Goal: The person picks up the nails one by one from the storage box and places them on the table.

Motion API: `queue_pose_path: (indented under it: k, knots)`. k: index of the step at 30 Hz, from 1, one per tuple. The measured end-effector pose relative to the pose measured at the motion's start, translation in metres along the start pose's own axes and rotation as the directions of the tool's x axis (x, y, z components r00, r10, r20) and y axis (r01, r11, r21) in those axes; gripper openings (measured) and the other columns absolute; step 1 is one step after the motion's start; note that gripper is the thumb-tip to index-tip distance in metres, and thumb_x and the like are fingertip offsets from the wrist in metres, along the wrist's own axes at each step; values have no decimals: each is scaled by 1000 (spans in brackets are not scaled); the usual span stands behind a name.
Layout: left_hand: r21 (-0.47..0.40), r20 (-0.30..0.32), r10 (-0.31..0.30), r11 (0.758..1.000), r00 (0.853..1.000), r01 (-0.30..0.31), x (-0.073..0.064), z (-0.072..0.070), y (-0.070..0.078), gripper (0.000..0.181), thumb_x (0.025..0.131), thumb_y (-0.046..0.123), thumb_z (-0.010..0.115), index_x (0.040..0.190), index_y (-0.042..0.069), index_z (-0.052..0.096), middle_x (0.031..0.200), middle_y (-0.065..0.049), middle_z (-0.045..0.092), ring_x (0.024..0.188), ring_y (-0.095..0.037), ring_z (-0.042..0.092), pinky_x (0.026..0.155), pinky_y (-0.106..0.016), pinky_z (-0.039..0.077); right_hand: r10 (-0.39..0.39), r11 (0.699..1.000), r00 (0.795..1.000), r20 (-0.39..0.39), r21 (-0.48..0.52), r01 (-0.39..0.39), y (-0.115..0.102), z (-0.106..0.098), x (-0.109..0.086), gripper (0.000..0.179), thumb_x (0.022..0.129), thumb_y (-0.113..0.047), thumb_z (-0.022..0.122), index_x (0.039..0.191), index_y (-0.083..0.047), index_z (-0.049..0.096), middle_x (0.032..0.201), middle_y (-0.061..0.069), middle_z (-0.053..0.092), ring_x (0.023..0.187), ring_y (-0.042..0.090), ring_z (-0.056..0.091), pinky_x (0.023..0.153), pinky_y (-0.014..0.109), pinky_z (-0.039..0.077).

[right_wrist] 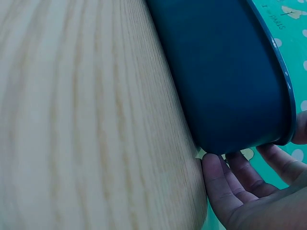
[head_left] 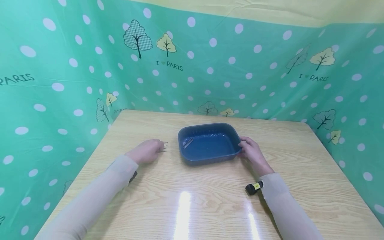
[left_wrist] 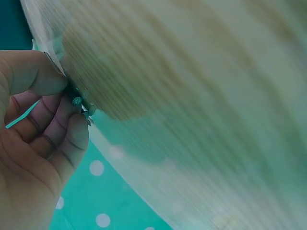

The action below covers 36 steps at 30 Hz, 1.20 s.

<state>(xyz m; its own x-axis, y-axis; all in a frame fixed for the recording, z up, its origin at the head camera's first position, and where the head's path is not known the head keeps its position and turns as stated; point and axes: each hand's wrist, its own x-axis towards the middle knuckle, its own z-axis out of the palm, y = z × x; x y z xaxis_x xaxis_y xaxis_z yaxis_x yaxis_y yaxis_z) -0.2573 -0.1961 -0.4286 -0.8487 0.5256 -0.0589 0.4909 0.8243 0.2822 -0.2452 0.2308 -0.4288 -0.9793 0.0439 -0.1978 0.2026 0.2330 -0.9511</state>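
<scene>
A dark blue plastic bin (head_left: 207, 158) stands on the table. Several thin metal nails (head_left: 188, 143) lie inside its left end. My right hand (head_left: 253, 155) grips the bin's right end; in the right wrist view, the thumb (right_wrist: 301, 128) is at the rim and the fingers (right_wrist: 218, 179) touch the outer wall. Left of the bin, low over the tabletop, my left hand (head_left: 147, 150) has its fingers curled. Several thin nails (head_left: 165, 143) stick out past its fingertips. In the left wrist view, thumb and fingers pinch small dark metal pieces (left_wrist: 76, 100), partly hidden.
The light wooden table (head_left: 210, 193) spreads around the bin on all sides. A green polka-dot cloth (head_left: 210, 70) hangs behind it and along both sides. A black strap with a small device (head_left: 253, 187) is on the right wrist.
</scene>
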Motion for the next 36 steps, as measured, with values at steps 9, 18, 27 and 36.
queue_pose_path:
  k: [9,18,27,36]
  knots:
    - [-8,-11,12,1000,1000,-12,-1,0,-1,16,84,0,60,83,16,60,80,4,60,71,-14,54,74,-33,52,4,1000,1000,0,-6,-4,-1,0,0,47,94,-15,43,139,-3,43,132,20,48,101,26,56,89,39,53]
    - [11,-1,32,999,1000,-32,0,-7,4,16,82,0,60,81,15,59,75,5,56,68,-13,52,70,-30,51,-8,1000,1000,10,3,8,-1,0,-1,48,93,-15,43,139,-1,43,129,21,49,94,22,57,88,39,53]
    - [7,-21,40,999,999,-40,4,-12,14,7,85,7,62,81,13,60,74,4,56,66,-13,51,68,-30,51,-8,1000,1000,5,-8,8,-1,0,-1,47,93,-15,43,138,-2,44,130,21,49,99,26,56,90,41,52]
    - [-51,-87,36,998,996,-41,4,-19,28,20,85,9,57,103,1,64,97,-10,65,91,-25,64,84,-40,54,-9,1000,1000,7,0,9,1,0,0,48,93,-15,43,139,-1,42,131,21,48,100,26,57,90,41,52]
